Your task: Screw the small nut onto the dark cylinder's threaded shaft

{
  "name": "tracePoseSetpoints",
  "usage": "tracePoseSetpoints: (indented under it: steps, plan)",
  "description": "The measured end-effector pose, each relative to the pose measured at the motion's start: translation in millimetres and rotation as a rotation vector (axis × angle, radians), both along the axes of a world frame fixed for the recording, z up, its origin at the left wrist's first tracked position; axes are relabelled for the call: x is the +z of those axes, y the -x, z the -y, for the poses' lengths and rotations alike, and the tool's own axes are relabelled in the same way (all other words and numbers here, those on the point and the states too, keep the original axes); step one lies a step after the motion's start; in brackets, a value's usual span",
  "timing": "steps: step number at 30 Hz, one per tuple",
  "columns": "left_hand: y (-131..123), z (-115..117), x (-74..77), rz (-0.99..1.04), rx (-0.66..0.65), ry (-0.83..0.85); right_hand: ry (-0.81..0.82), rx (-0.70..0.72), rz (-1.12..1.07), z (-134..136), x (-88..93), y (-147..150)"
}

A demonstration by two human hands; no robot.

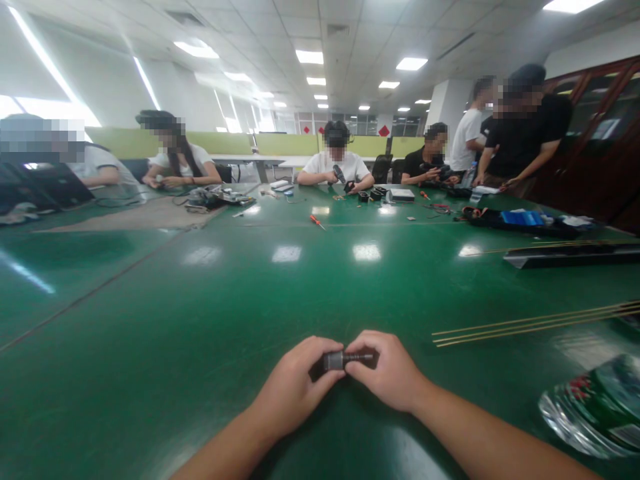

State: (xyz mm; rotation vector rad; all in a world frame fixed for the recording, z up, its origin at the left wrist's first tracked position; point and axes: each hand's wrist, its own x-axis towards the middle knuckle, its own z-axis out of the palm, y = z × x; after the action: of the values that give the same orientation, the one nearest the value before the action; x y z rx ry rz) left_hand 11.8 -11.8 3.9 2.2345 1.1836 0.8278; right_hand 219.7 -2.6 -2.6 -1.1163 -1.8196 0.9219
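Observation:
Both my hands meet low in the middle of the view, just above the green table (210, 320). Between them lies a small dark metal cylinder (341, 361) with a thinner threaded-looking end pointing right. My left hand (296, 383) curls its fingers round the thicker grey end. My right hand (389, 370) pinches the thinner dark end. Most of the part is hidden by my fingers.
Thin brass-coloured rods (535, 323) lie to the right, with a clear plastic package (597, 410) nearer the right edge and a long black bar (570, 255) beyond. A red screwdriver (317, 221) and tools lie further off. Several people sit or stand round the far side.

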Motion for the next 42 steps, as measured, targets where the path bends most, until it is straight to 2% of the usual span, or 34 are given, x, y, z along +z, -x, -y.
tracePoseSetpoints:
  steps: [16,27,35,42]
  plan:
    - [-3.2,0.4,2.0,-0.003,0.044,0.031,0.017,-0.002,0.011,-3.8,-2.1,-3.0]
    - [-2.6,1.2,5.3,0.0,0.037,0.003,0.048,0.009,-0.002,-6.0,-2.7,-4.8]
    - [-0.6,0.2,5.8,-0.077,0.038,-0.081,0.068,0.015,-0.05,-4.3,-4.8,-2.9]
    - [0.2,-1.7,4.3,-0.094,0.027,-0.083,0.062,0.006,-0.034,-4.4,-3.2,-2.3]
